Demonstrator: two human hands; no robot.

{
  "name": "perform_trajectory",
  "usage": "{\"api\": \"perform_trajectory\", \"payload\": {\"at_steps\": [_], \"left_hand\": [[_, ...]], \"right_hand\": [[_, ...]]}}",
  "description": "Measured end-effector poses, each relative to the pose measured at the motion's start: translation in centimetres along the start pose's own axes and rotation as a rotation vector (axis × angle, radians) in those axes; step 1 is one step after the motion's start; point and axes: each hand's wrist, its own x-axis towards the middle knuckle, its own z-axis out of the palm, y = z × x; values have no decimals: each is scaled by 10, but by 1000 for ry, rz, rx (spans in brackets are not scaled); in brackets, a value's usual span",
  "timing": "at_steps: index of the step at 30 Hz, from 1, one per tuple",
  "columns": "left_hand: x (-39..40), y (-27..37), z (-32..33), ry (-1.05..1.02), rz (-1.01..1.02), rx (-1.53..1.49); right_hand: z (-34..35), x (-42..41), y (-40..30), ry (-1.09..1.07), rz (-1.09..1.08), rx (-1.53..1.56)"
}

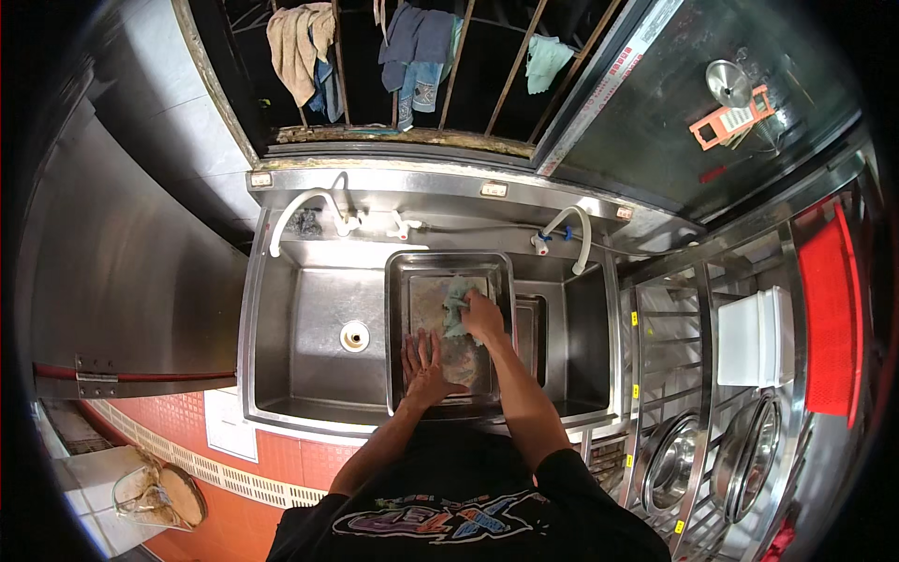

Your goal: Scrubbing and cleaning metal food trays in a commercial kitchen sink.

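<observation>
A rectangular metal tray (393,337) lies across the middle of a stainless steel double sink (316,302), over the part between the two basins. My right hand (483,317) grips a pale green cloth (455,295) against the tray's stained bottom, right of its middle. Lower left in the same tray, my left hand (426,372) rests flat with its fingers spread, holding nothing. Part of another metal tray (537,337) shows in the right basin, partly hidden under the upper one.
Curved white faucets (309,199) (585,235) stand behind each basin. A slatted metal rack (704,316) at the right holds metal bowls (667,464), a white plastic container (751,341) and a red plastic basket (832,316). Cloths (302,42) hang on the window bars.
</observation>
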Motion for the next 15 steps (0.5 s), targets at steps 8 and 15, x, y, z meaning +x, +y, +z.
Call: {"api": "perform_trajectory", "payload": {"at_steps": [8,15], "left_hand": [[-3,5,-6,-1,20,-102],[-7,3,-3,-49,-29,-97]], "right_hand": [[-9,16,-9,-11,58,19],[-5,-35,-21,-67,51,-16]]}}
